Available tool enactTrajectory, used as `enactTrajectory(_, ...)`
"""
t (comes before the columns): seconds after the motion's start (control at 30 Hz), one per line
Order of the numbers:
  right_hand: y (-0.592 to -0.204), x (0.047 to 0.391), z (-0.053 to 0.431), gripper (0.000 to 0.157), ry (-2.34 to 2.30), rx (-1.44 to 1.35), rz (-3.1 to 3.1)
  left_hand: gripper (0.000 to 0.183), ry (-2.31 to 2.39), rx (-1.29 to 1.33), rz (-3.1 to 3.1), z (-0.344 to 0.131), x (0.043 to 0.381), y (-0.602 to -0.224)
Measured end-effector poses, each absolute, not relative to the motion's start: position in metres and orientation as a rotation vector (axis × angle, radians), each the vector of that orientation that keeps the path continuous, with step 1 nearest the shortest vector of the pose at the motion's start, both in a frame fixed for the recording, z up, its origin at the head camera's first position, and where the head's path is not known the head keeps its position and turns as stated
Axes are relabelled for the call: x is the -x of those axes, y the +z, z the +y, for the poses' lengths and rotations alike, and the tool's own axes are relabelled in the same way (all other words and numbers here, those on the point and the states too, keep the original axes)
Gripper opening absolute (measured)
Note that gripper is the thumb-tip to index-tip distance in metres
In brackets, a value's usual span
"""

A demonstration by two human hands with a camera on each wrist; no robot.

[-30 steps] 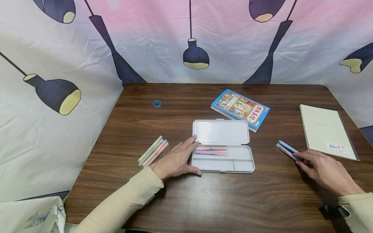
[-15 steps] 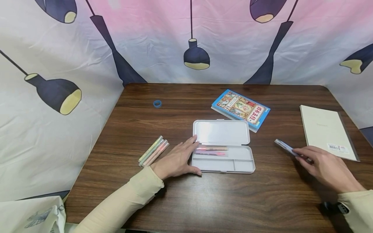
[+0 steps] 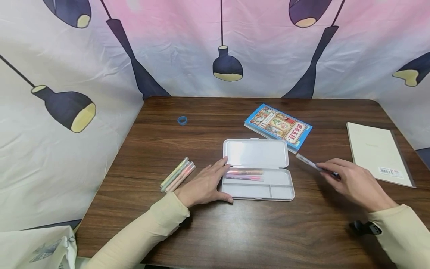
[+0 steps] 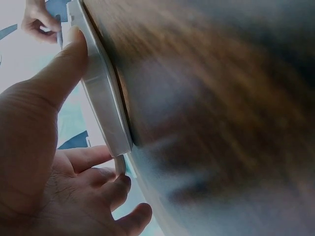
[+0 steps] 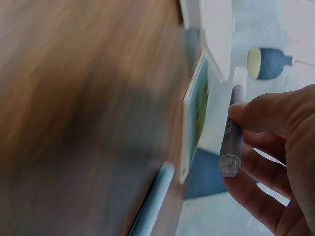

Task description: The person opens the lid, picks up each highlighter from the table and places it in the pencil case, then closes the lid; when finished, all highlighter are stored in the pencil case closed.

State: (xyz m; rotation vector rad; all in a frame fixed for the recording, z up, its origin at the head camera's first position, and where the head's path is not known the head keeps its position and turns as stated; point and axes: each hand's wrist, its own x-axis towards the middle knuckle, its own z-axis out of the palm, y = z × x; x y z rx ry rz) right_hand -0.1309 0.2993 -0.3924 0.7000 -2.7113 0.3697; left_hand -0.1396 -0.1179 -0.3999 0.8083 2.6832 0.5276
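Note:
A white pencil case (image 3: pixel 258 191) lies with its lid raised at mid-table, pens (image 3: pixel 245 175) in its back compartment. My left hand (image 3: pixel 205 183) holds its left end, thumb at the front edge and fingers at the back; the left wrist view shows the thumb along the case wall (image 4: pixel 106 105). To the right of the case, my right hand (image 3: pixel 352 183) pinches a greyish-purple pen (image 3: pixel 307 161) with a clear cap, raised off the table. In the right wrist view the pen (image 5: pixel 232 132) sits between thumb and fingers, and a light blue pen (image 5: pixel 152 201) lies on the table.
Several pastel pens (image 3: pixel 178 174) lie left of my left hand. A blue tape roll (image 3: pixel 182 120) sits farther back. A blue-covered book (image 3: pixel 279 125) lies behind the case, touching or close to its lid. A cream notebook (image 3: pixel 376 149) lies at the right.
My right hand has lifted the greyish-purple pen away from the light blue one beside it and moved left toward the case. The left hand stays at the case's left end.

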Motion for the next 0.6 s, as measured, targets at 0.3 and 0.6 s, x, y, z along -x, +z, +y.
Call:
enactTrajectory(0.3, -0.385, 0.151, 0.254, 0.038, 0.432, -0.924, -2.553, 0.103, 0.532, -0.808, 2.686, -0.119, 0.14, -0.4)
enactTrajectory(0.6, -0.384, 0.159, 0.217, 0.036, 0.475, -1.104, -2.544, 0.103, 0.545, -0.812, 2.676, -0.119, 0.14, -0.4)
